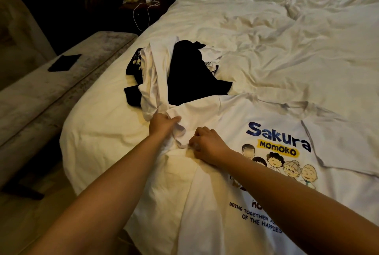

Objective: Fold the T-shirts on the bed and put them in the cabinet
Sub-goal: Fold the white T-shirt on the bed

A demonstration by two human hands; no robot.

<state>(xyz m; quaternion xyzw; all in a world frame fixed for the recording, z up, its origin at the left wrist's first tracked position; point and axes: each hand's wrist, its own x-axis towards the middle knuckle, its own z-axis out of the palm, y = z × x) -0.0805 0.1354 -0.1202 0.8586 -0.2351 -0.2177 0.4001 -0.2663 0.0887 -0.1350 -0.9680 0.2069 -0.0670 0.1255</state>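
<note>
T-shirt (pixel 235 131) lies spread print-up on bed (pixel 266 39), left hand (pixel 164 123) gripping its sleeve and right hand (pixel 207 144) pinching cloth just beside; a tug may drag the pile (pixel 184 74) just beyond the grip.

Heaped shirts (pixel 176 74) block ahead; rumpled duvet (pixel 287 39) lies open to the right
</note>
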